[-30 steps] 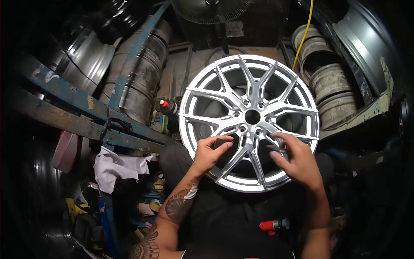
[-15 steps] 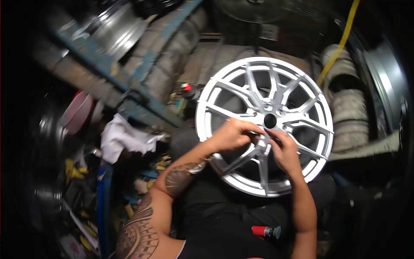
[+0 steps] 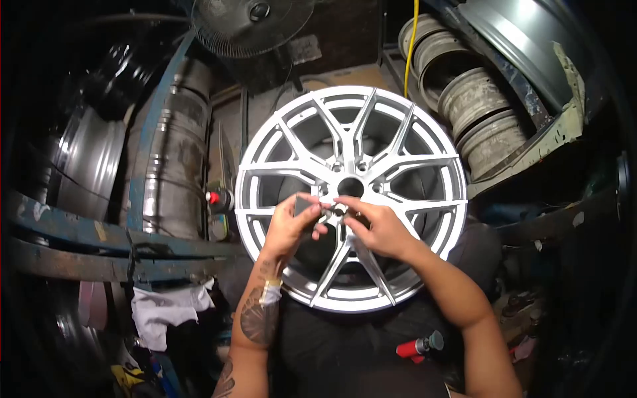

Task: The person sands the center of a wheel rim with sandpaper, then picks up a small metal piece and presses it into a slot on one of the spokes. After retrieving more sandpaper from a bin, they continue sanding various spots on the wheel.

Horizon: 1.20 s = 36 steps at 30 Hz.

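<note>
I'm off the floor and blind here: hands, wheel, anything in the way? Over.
Left hand pinching small dark piece near centre hole. Right hand beside it, thumb and finger parted. Silver wheel spokes-up. Red tool apart, nearer body, not in the way.

The wheel [image 3: 350, 147] is laid over the lap, under the left hand [image 3: 290, 224] and right hand [image 3: 383, 227]. Behind it, 1 fan [image 3: 249, 30] is placed; before it, 1 tool [image 3: 417, 347]. At left, 1 cloth [image 3: 162, 313] is hung on the rack [image 3: 73, 232]. Rims [image 3: 472, 93] are stacked behind, right.
</note>
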Each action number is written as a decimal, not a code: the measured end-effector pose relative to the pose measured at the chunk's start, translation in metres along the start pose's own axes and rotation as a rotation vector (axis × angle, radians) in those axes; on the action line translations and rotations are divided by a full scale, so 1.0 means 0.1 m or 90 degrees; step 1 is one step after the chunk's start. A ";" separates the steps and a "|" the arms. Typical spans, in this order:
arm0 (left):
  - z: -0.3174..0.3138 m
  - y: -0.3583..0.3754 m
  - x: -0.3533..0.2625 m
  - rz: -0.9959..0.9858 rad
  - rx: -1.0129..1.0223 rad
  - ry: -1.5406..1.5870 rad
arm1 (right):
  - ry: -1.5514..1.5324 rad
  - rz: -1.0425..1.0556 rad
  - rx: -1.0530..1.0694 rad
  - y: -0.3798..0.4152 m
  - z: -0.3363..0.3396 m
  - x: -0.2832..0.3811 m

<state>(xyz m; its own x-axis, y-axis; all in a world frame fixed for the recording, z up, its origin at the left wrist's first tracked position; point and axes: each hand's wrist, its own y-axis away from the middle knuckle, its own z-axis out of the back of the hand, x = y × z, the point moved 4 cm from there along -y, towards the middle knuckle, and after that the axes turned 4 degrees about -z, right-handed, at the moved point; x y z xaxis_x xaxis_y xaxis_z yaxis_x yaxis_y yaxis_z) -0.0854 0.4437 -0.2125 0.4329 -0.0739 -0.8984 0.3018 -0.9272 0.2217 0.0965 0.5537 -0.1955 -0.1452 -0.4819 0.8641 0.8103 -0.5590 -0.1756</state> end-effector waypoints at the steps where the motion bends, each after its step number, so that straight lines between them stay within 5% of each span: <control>1: -0.03 0.00 -0.01 -0.006 0.000 -0.003 | -0.013 0.004 0.015 -0.02 0.01 -0.01; 5: -0.08 -0.07 0.08 -0.018 -0.005 -0.004 | -0.021 -0.077 0.068 -0.02 0.02 0.03; 14: -0.22 0.03 0.13 0.004 -0.011 -0.065 | -0.033 0.029 0.009 0.05 0.01 0.02; 25: -0.16 0.01 0.18 0.044 0.003 -0.148 | -0.001 -0.024 0.102 0.04 0.10 -0.05; 36: -0.24 0.02 0.12 -0.016 0.027 -0.125 | -0.042 -0.016 0.024 0.05 0.12 0.03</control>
<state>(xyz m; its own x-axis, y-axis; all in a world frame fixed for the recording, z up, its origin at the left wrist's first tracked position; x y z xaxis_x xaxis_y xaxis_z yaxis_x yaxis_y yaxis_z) -0.0592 0.4501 -0.2140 0.2503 -0.1176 -0.9610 0.2730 -0.9437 0.1866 0.1066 0.5579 -0.1882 -0.1298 -0.4216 0.8974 0.8276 -0.5445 -0.1361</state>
